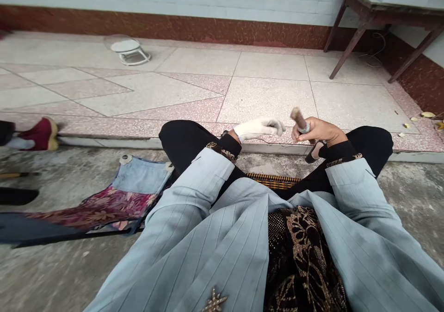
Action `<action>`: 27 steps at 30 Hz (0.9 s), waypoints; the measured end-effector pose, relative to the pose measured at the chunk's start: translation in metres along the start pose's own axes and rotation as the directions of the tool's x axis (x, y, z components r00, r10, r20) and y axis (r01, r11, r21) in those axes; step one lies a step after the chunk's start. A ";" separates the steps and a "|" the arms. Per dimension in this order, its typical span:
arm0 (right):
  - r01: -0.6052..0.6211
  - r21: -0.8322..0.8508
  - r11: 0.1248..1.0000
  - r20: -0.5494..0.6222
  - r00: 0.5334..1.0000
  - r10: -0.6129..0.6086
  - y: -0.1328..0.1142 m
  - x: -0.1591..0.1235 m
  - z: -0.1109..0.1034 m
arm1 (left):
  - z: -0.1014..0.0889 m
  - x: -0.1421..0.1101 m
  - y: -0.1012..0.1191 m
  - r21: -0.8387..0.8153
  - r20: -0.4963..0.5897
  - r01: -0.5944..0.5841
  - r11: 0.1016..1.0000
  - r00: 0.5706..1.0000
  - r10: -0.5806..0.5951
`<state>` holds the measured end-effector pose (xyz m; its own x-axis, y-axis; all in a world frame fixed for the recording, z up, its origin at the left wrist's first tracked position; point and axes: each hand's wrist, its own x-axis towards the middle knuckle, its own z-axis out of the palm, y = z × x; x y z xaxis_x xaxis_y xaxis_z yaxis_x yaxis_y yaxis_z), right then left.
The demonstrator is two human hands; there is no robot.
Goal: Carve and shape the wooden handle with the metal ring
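My right hand (321, 130) is bare and closed around a short brown wooden handle (297, 115). The handle's worn pale end points up and away from me, and a greyish wrap or ring circles it by my fingers. What lies below my grip on it is hidden. To its left, my left hand (260, 128) wears a white knitted glove. Its fingers reach loosely toward the handle, slightly bent and apart from it, with nothing visible in them. Both hands hover between my knees, over the edge of the tiled step (225, 141).
A folded cloth-and-denim piece (135, 178) lies on the concrete at my left. Beyond it is another person's maroon shoe (41, 134). A small white stool (130, 51) stands on the tiles, and a wooden table (374, 7) at the far right.
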<state>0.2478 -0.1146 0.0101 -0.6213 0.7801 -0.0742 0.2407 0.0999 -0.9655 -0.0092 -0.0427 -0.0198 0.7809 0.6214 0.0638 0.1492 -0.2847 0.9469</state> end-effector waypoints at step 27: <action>0.308 0.506 0.805 -0.547 0.837 0.023 0.009 0.033 0.037 | 0.044 -0.021 -0.007 -0.534 -0.115 -0.045 0.844 0.993 -0.020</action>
<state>0.2021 -0.1110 -0.0104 -0.1068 0.9929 0.0520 -0.3752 0.0081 -0.9269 -0.0003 -0.0858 -0.0410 0.7025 0.7071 0.0807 -0.2332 0.1216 0.9648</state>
